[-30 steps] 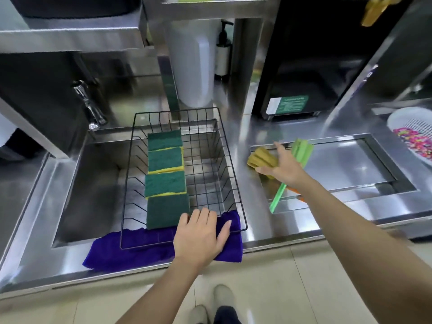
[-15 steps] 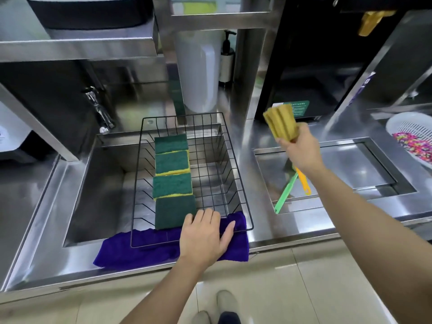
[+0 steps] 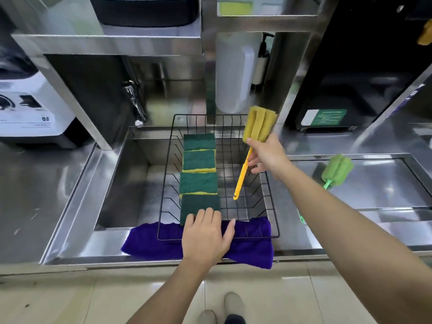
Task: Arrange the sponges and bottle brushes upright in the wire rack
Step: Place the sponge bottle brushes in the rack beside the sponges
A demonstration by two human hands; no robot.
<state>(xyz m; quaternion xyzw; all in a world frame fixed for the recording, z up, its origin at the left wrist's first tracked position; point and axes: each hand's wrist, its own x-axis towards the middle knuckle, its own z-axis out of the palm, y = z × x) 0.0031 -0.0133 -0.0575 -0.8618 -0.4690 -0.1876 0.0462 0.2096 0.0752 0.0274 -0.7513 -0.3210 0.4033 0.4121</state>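
A black wire rack [image 3: 268,195] sits over the sink, its front on a purple cloth [image 3: 252,251]. Several green-and-yellow sponges [image 3: 198,160] stand upright in a row along its left side. My right hand [image 3: 266,155] grips the yellow bottle brush [image 3: 258,125] just below its sponge head; the head points up and the yellow handle hangs down into the rack's right half. My left hand [image 3: 205,237] lies flat on the rack's front edge and the cloth. A green bottle brush [image 3: 336,169] lies on the steel lid to the right, its handle partly behind my right arm.
The sink basin [image 3: 131,183] lies under the rack, with a tap [image 3: 134,101] at the back left. A white jug [image 3: 233,73] and a pump bottle [image 3: 261,64] stand behind the rack. A white appliance [image 3: 30,106] is at the far left, a black machine [image 3: 350,73] at the right.
My right hand picked the yellow brush up from the right lid and carried it left over the rack, handle downward. The green brush stayed on the lid. My left hand has kept its place.
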